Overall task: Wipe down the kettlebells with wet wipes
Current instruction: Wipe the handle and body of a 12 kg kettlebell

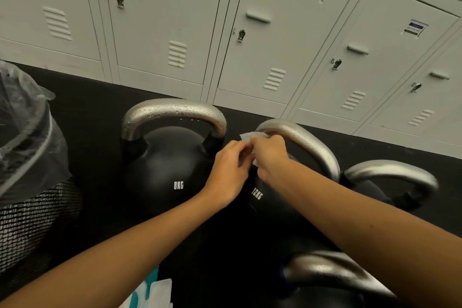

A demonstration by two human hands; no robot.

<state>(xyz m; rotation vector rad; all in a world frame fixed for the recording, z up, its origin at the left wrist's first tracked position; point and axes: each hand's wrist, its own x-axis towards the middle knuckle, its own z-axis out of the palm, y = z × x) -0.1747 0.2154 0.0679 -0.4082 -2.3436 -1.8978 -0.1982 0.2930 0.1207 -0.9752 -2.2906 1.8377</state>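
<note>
- Holding a white wipe (252, 137) between both hands at frame centre, we pinch it with the left hand (231, 172) and the right hand (271, 155); the fingers of both curl onto it.
- The wipe sits against the left end of the handle of the 12KG kettlebell (260, 197), centre right.
- The 8KG kettlebell (172, 172) stands just left of it; water drops cover its silver handle.
- A third kettlebell (390, 177) stands at right, a fourth (332, 275) at lower right; their weight marks are not visible.
- All four rest on the black floor (95, 107).
- A wipe pack (150, 292), white and teal, lies at the bottom edge, partly behind our left forearm.
- A mesh bin (27, 207) with a clear liner stands at left.
- Grey lockers (250, 32) fill the upper frame.
</note>
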